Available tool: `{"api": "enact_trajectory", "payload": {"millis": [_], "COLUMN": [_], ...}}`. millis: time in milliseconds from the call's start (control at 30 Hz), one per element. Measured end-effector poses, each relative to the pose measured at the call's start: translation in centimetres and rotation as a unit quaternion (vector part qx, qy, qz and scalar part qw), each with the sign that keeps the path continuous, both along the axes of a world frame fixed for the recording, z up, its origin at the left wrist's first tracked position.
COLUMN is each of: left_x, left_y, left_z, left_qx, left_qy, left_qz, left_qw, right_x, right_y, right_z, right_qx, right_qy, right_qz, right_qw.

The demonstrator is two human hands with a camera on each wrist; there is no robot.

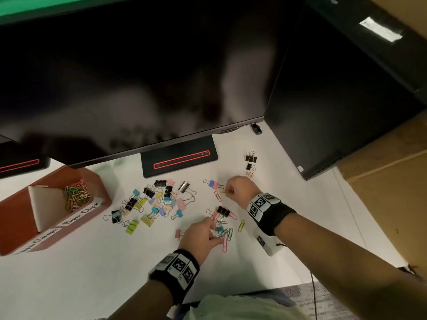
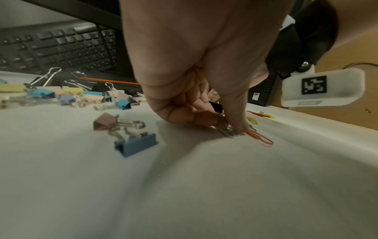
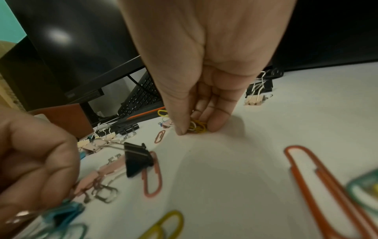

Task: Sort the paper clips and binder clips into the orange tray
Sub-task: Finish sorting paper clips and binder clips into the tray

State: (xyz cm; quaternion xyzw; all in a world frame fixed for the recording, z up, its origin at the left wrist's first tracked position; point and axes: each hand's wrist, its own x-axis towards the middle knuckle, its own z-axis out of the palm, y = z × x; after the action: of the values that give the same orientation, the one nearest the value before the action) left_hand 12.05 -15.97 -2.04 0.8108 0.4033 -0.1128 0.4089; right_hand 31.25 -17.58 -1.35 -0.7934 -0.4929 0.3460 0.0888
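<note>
We cannot read the near label [image 1: 37, 241] on the orange tray [image 1: 13, 218]; it is too blurry. The tray's left end is cut off by the edge of the head view. The left hand [image 2: 196, 90] hides most of the clips it pinches, so we cannot count them. In the right wrist view, the big orange paper clip [image 3: 319, 182] runs off the bottom and the green one [image 3: 364, 189] is blurred.
</note>
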Motion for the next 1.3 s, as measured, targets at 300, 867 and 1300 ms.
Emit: {"api": "enact_trajectory", "payload": {"millis": [300,867,1300], "left_x": [-0.6,-2.9,-2.3], "left_y": [3.8,4.4,3.7], "left_z": [-0.4,0.0,-0.6], "left_qx": [0.089,0.053,0.058], "left_qy": [-0.018,-0.108,-0.059], "left_qz": [-0.038,-0.027,-0.081], "left_qw": [0.995,0.992,0.993], "right_x": [0.6,-2.2,0.4], "right_y": [-1.3,2.8,1.0], "right_z": [0.3,0.1,0.1], "right_qx": [-0.040,-0.063,-0.049], "right_qy": [-0.021,-0.002,-0.021], "right_qz": [0.020,0.028,0.038], "right_qw": [0.999,0.998,0.998]}}
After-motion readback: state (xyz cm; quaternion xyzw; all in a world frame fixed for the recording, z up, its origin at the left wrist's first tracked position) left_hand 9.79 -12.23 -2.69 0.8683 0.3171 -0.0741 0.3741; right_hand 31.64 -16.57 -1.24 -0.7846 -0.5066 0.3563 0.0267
